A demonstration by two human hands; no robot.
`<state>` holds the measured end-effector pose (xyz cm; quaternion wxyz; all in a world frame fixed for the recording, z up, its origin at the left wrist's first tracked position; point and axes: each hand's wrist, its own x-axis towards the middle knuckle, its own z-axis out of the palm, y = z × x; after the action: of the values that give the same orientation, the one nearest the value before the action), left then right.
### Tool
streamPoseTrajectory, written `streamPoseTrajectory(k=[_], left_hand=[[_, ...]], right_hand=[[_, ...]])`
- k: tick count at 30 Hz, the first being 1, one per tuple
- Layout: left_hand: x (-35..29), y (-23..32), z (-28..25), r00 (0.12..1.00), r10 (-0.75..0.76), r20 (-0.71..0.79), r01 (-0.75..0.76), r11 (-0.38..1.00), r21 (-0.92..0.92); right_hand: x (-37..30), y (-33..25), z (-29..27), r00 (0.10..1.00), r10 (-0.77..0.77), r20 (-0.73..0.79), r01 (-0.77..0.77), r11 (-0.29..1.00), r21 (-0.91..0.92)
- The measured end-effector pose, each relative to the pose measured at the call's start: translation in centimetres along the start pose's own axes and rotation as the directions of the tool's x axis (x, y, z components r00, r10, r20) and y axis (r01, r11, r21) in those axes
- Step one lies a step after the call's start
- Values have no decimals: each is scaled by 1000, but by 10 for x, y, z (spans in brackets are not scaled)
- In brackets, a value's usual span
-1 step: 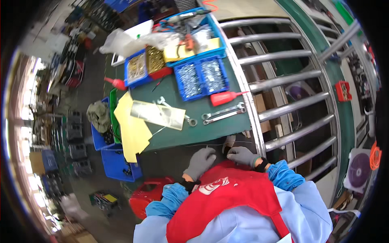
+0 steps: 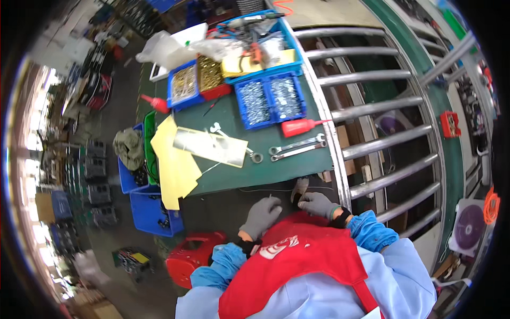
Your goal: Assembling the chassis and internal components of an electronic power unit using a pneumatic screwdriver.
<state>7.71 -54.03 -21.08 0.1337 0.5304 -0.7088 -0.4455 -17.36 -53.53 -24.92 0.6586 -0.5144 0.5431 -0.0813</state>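
My left hand point(image 2: 260, 215) and my right hand point(image 2: 317, 204), both in grey gloves with blue sleeves, sit close together below the front edge of the green table point(image 2: 239, 178). The left hand's fingers are curled and point up at the edge; I see nothing in it. The right hand's fingertips touch a small pale object point(image 2: 300, 187) hanging at the table edge. A thin wire point(image 2: 265, 190) runs along that edge. Above the hands, two long wrenches point(image 2: 297, 147) lie on the table, with a red-handled tool point(image 2: 298, 127) just beyond.
Blue bins of screws point(image 2: 271, 98) and brass parts point(image 2: 186, 84) stand at the back. Yellow sheets point(image 2: 175, 159) and a clear plastic sleeve point(image 2: 212, 144) lie at the left. Blue crates point(image 2: 151, 212) and a red stool point(image 2: 191, 255) sit on the floor. A grey barred metal frame point(image 2: 382, 133) is at the right.
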Motion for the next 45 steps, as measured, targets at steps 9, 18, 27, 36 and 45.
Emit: streamPoseTrajectory(k=[9,18,27,36,45], left_hand=[[-231,-172,44,812,-508,-287,479,862,-167],[-341,-264,199,628,-771,102,762,583,-282],[-281,-341,281,599,-787,-147,657,588,-472],[-229,-379,308,622,-783,-3,637,508,-580],[-196,-400,260,778,-628,-4,495,616,-613]], right_hand=[[74,55,124,994,93,-64,-112,889,-443],[248,159,158,987,-30,-159,-121,512,-850],[345,256,143,960,278,-28,-32,12,-999],[424,281,186,853,252,-457,-477,22,-879],[513,336,138,891,81,-448,-453,75,-888]])
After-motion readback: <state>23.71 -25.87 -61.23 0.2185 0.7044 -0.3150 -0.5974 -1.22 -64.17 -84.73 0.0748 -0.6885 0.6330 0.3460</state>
